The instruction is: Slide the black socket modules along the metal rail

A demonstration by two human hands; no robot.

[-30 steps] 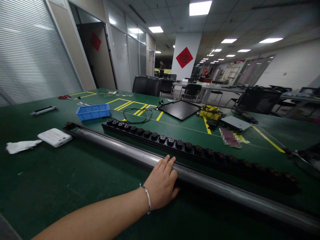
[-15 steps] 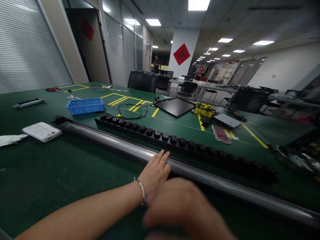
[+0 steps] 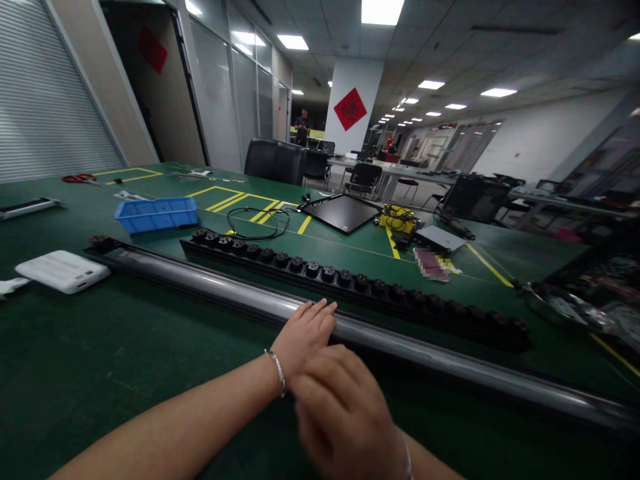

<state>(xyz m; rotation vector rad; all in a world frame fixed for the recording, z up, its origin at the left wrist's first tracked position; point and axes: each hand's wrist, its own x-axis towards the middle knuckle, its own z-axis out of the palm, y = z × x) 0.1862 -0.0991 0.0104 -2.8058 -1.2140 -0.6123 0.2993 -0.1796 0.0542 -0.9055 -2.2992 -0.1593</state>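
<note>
A long black channel with a shiny grey, half-round bar [image 3: 240, 288] runs diagonally across the green table. My left hand [image 3: 305, 337] rests on the bar near its middle, fingers stretched over the surface. Just in front, my right hand [image 3: 350, 413] is closed with its fingers curled, close to the back of my left hand and partly covering it. Whatever its fingertips may pinch is hidden. Beyond the bar, and roughly parallel to it, lies a black strip [image 3: 295, 267] carrying a row of round black sockets.
To the left are a white box-shaped device [image 3: 64, 270] and a blue bin [image 3: 157, 215]. Farther back lie a black cable [image 3: 257, 233], a dark flat screen [image 3: 343, 213], a yellow block wrapped in cord [image 3: 397, 219] and a grey box [image 3: 440, 239]. Red scissors [image 3: 79, 178] sit far left.
My right hand has drawn up closer to my left hand and its curled fingers now show more clearly. My left hand stays on the bar. The view has shifted slightly.
</note>
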